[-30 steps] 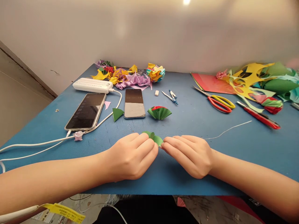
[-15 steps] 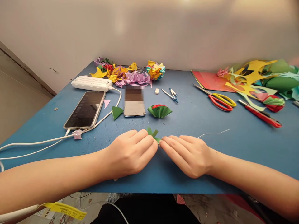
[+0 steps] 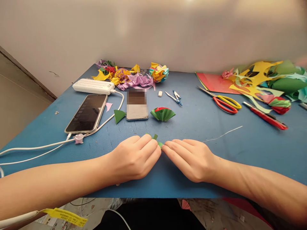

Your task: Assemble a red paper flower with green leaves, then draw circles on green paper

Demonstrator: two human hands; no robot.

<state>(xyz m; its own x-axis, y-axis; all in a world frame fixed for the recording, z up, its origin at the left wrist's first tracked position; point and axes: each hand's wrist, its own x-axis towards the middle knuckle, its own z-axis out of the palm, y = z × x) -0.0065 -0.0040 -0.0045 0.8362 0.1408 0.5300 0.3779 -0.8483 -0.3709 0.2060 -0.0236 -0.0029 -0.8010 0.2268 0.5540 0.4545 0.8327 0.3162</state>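
My left hand (image 3: 135, 156) is closed around a small folded piece of green paper (image 3: 160, 144), and strips of it stick out past the fingers. My right hand (image 3: 190, 159) is closed too, its fingertips pinched at the paper's right edge. From behind the right hand a thin white wire (image 3: 223, 137) runs out to the right; where its other end lies is hidden. Just beyond the hands stands a pleated green paper fan with red inside (image 3: 163, 114). A flat green paper wedge (image 3: 119, 116) lies farther left.
Left are a phone (image 3: 86, 113), a white power bank (image 3: 93, 86) and a white cable (image 3: 35, 147). A second phone (image 3: 137, 111) lies mid-table. Scissors (image 3: 225, 103), a red cutter (image 3: 266, 116), a compass (image 3: 174, 98) and an eraser (image 3: 160, 93) lie beyond. Paper scraps (image 3: 261, 76) line the back.
The wire's free end has swung up and farther right, with more of it showing. Less of the green paper shows between my hands, which stay almost in place.
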